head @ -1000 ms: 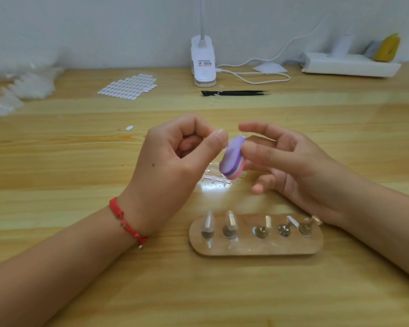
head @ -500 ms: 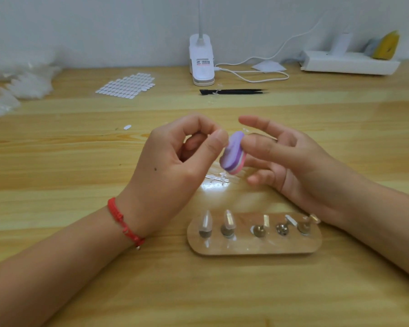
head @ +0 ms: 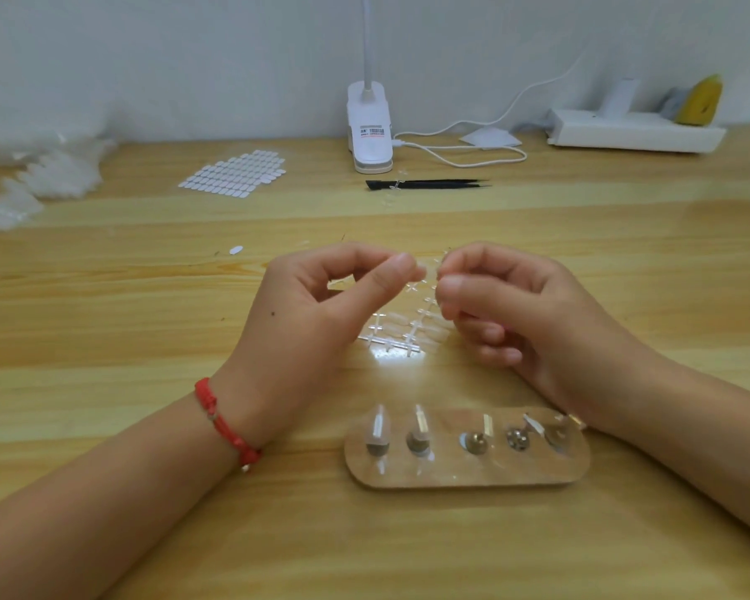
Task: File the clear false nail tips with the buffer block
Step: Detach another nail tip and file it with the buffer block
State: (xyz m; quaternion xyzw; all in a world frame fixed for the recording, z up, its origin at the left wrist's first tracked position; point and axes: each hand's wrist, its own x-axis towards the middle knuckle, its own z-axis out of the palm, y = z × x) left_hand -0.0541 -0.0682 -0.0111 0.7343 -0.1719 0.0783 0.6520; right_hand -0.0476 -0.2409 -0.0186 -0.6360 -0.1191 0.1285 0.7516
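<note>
- A clear frame of false nail tips [head: 401, 335] is lying flat on the wooden surface [head: 105, 322], just below and between the two raised hands.
- Nearer the person, an oval wooden holder [head: 464, 478] is carrying five small metal stands. Clear tips [head: 378, 426] are standing on the two leftmost.
- The left hand [head: 312, 322] is pressing its thumb and forefinger tips together. The right hand [head: 533, 309] is curling all its fingers in, thumb against forefinger. I cannot tell whether either is pinching anything.
- Behind, a white lamp clamp [head: 370, 101] is wearing a barcode label [head: 371, 132], its print too small to read.
</note>
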